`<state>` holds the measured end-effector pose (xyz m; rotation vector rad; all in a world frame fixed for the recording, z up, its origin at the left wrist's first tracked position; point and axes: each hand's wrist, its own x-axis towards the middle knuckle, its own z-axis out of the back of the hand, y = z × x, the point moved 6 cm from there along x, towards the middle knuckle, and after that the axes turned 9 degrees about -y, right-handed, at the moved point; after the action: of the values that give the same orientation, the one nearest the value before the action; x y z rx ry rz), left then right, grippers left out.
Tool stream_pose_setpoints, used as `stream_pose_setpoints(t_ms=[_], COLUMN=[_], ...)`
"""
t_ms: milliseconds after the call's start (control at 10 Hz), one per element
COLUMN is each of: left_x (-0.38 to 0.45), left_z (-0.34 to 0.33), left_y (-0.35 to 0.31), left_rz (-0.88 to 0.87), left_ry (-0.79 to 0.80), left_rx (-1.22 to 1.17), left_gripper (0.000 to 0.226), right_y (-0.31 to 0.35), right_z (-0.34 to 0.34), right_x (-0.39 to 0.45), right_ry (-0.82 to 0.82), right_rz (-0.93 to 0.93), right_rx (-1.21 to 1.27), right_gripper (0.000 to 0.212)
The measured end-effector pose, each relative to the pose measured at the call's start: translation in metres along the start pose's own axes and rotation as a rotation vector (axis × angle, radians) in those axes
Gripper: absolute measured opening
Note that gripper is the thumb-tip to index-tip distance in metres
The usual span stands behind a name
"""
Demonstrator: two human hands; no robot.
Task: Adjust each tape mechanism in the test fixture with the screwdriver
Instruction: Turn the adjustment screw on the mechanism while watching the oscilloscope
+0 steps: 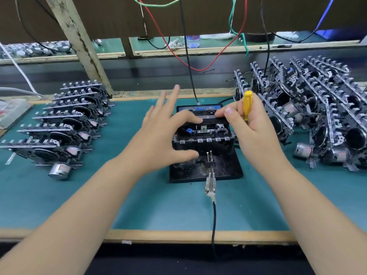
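Gripping the yellow screwdriver (pixel 246 105) in curled fingers, the right hand (pixel 252 128) is parking the tool upright, handle end up, while its thumb is reaching left onto the cassette (pixel 200 113) seated on the tape mechanism (pixel 202 132). The left hand (pixel 158 133) is spreading open, index finger pressing the cassette from the other side and thumb bracing the front of the test fixture (pixel 228 171). The mechanism is lying directly between both hands, its long axis running left to right, and the right hand is the nearer to any screw on it. The screwdriver's tip is hidden behind the palm, so where it is pointing is probably downward, though I cannot confirm it. To adjust, the tool would need tipping toward the mechanism's exposed front strip. Room is opening toward the viewer; stacked mechanisms on the left (pixel 65 126) and on the right (pixel 317 116) are crowding both flanks.
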<state>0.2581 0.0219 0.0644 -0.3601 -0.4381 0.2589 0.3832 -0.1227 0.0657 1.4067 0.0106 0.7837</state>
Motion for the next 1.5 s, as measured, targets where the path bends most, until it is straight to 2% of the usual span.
stream_pose_setpoints(t_ms=[100,200,300,400,500,600,700,800,900,1000,1100,1200,1300,1400,1500], left_x=[-0.017,-0.022,-0.019,-0.018,-0.017,-0.021,-0.035,-0.021,-0.005,0.008,-0.004,0.005,-0.014,-0.017,-0.015], left_z=[-0.012,-0.024,-0.031,-0.035,-0.036,-0.038,-0.046,-0.040,-0.044,-0.033,-0.024,-0.031,-0.037,-0.043,-0.042], left_y=[-0.002,-0.009,-0.013,-0.011,-0.009,-0.005,-0.005,0.005,0.016,0.006,-0.004,0.000,-0.004,0.004,0.003], left_rz=[0.072,0.132,0.198,0.257,0.259,0.267,0.256,0.381,0.480,0.518,0.501,0.386,0.202,0.256,0.268], left_ry=[-0.048,-0.111,-0.230,-0.340,-0.408,-0.421,-0.412,-0.481,-0.329,-0.339,-0.389,-0.469,-0.463,-0.478,-0.465], left_rx=[-0.082,-0.187,-0.338,-0.432,-0.452,-0.452,-0.474,-0.579,-0.965,-1.040,-0.916,-0.766,-0.528,-0.535,-0.535], left_gripper=[0.092,0.095,0.074,0.064,0.065,0.068,0.064,0.068,0.080,0.060,0.038,0.054,0.066,0.070,0.071], right_y=[0.002,0.003,0.000,-0.003,-0.004,-0.007,-0.012,-0.020,-0.028,-0.017,-0.019,-0.013,-0.006,0.005,0.040], right_z=[-0.002,-0.003,-0.003,-0.002,-0.002,-0.001,0.006,0.003,-0.016,-0.020,-0.011,-0.006,0.001,0.005,0.014], right_x=[-0.002,-0.004,-0.004,-0.005,-0.004,-0.009,-0.022,-0.020,-0.014,-0.004,-0.010,-0.009,-0.015,-0.006,0.007], right_ry=[-0.011,-0.019,-0.009,-0.018,-0.033,-0.031,-0.023,0.009,0.213,0.260,0.238,0.099,0.134,0.162,0.073], right_rz=[0.020,0.035,0.038,0.042,0.046,0.039,-0.050,-0.170,-0.153,-0.217,-0.178,-0.141,-0.085,-0.107,0.104], right_rx=[-0.019,-0.024,-0.018,-0.012,-0.014,-0.022,-0.009,-0.028,-0.076,0.117,-0.120,-0.148,-0.172,-0.111,-0.156], right_gripper=[0.024,0.024,0.017,0.019,0.018,0.010,0.008,0.008,0.023,0.021,0.027,0.030,0.031,0.024,0.031])
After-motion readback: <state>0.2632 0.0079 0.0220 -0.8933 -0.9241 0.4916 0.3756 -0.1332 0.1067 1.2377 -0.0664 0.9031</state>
